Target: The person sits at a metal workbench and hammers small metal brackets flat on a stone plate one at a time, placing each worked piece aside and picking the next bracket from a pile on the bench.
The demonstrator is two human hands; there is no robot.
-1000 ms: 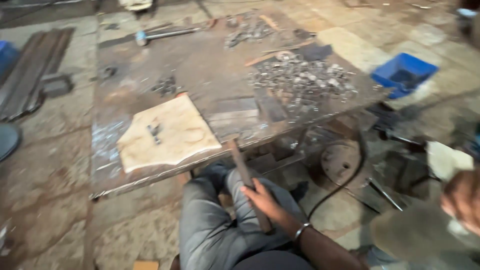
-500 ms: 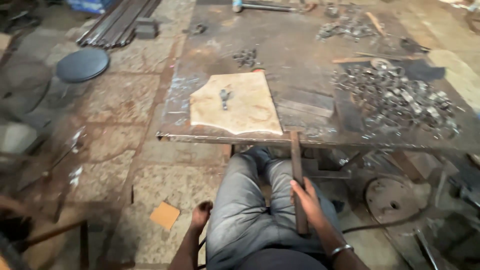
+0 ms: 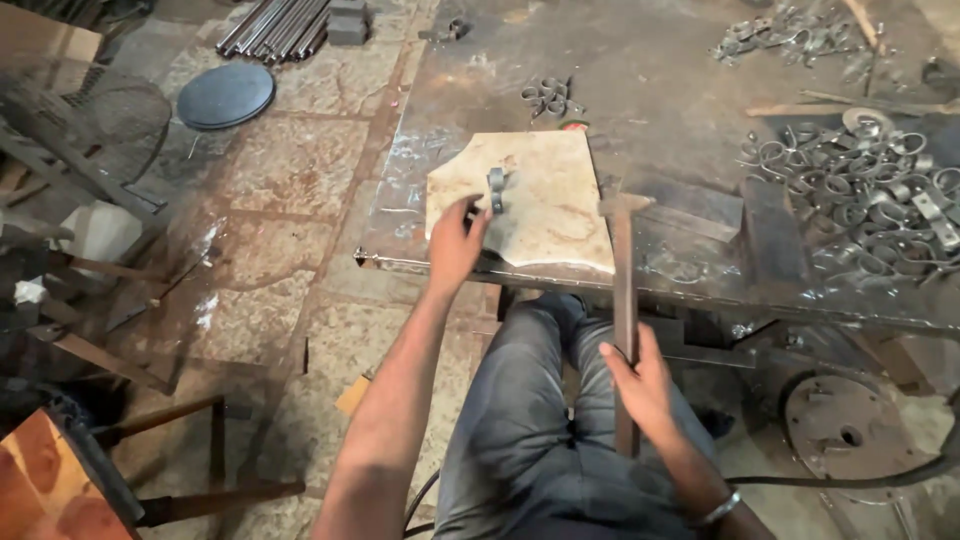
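While the person sits with both knees tucked under the near edge of the steel tabletop [image 3: 690, 60], the pale stone slab [image 3: 545, 215] lies flat at that edge, straight ahead of the lap, where both arms can reach it. On the slab's far half a small grey metal clamp [image 3: 496, 187] stands alone, apart from any other piece, which reads as the slab serving as a hard working base for one part at a time.

Just beside the slab's near left corner, the left hand [image 3: 455, 247] reaches in with its fingers [image 3: 474, 212] spread and released; the fingertips come close to the clamp, but whether they touch it cannot be told.

At the slab's right edge stands the hammer [image 3: 622, 290], its rusty head level with the tabletop and its long handle running down between the knees. The right hand [image 3: 640, 385] has its fingers clenched around the handle low down, a grip far from the head that would give a long swing, while the tool is kept upright and clear of the slab.

Well to the right of the slab a heap of similar metal clamps [image 3: 860, 190] covers the tabletop, and a few more [image 3: 548, 97] lie just beyond the slab's far edge, so stock sits within reach yet off the working surface. Left of the slab, on the stone floor, lie a dark round disc [image 3: 226, 95] and a bundle of steel bars [image 3: 275, 22].
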